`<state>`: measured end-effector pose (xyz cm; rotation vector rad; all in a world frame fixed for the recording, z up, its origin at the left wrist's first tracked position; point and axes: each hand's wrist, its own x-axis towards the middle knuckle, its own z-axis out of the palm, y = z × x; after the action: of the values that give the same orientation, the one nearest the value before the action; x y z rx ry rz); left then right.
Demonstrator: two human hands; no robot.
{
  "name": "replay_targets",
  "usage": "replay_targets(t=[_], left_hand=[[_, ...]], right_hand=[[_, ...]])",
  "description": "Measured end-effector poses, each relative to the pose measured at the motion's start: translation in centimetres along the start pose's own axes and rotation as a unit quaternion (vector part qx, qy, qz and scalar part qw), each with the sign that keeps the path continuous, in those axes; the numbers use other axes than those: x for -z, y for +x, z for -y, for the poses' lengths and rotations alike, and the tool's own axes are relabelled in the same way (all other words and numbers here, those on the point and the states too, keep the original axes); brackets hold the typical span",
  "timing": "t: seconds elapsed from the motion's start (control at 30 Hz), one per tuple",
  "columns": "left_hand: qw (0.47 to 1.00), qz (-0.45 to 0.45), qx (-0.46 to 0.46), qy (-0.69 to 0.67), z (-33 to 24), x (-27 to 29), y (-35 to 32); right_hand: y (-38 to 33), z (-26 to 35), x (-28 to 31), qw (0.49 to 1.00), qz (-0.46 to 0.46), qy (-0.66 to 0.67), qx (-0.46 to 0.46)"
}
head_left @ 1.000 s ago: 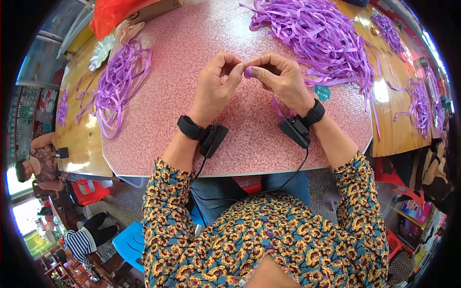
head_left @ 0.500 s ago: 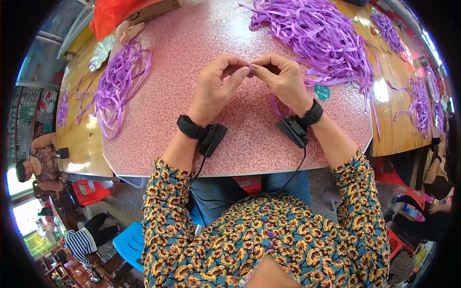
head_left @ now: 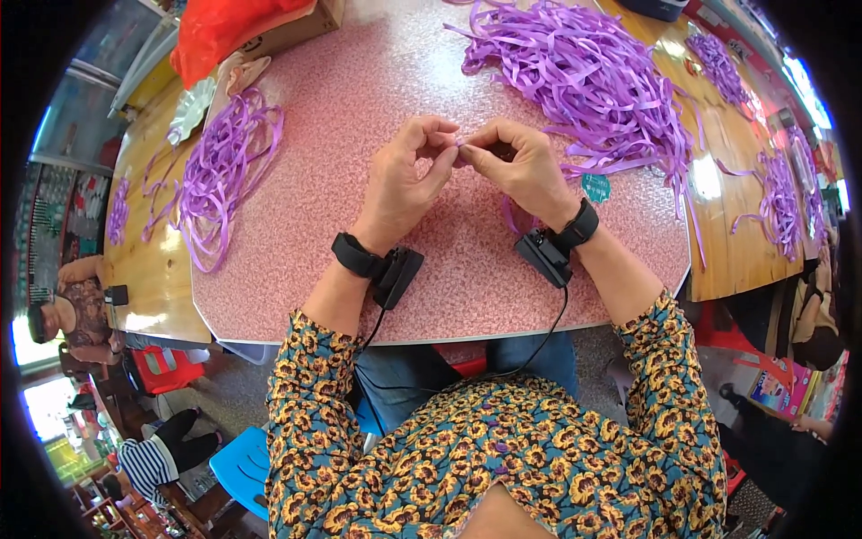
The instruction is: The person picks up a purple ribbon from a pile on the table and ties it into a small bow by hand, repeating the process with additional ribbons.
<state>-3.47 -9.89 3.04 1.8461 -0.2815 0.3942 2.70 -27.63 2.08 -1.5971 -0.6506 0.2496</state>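
Observation:
Over the middle of the pink speckled table (head_left: 296,225), my two hands meet fingertip to fingertip. My left hand (head_left: 400,184) has thumb and forefinger bent toward a small bit of purple ribbon (head_left: 461,144), closed on its edge. From the other side my right hand (head_left: 530,175) pinches the same ribbon between thumb and forefinger. A length of it shows again below my right palm, beside the wrist. Most of the piece is hidden by the fingers. Each wrist carries a black strap with a small black box.
A large heap of purple ribbons (head_left: 584,81) lies at the far right, a smaller looped bunch (head_left: 224,171) at the left. A teal round tag (head_left: 595,187) sits near my right wrist. A red bag (head_left: 224,36) and a cardboard box (head_left: 292,31) stand far left. Other people sit nearby.
My hands have shifted slightly left and down in the picture, still meeting at the ribbon. The left fingers have parted a little. The whole view has tilted slightly.

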Motion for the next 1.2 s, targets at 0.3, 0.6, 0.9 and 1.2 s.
replay_targets(t=[0.3, 0.6, 0.9, 1.2], left_hand=[[0.998, -0.031, -0.023, 0.059, -0.1, -0.3, -0.3], [0.999, -0.03, -0.017, 0.025, 0.4, -0.2, -0.1], [1.0, -0.024, -0.015, 0.009, -0.3, -0.3, -0.1], [0.985, -0.053, -0.116, 0.113, -0.3, -0.1, 0.2]], right_hand=[[0.0, 0.8, 0.3, 0.973, 0.062, 0.151, -0.163], [0.3, 0.9, 0.6, 0.91, 0.085, 0.333, -0.232], [0.2, 1.5, 0.6, 0.884, 0.069, 0.385, -0.255], [0.2, 1.1, 0.4, 0.869, 0.08, 0.407, -0.268]])
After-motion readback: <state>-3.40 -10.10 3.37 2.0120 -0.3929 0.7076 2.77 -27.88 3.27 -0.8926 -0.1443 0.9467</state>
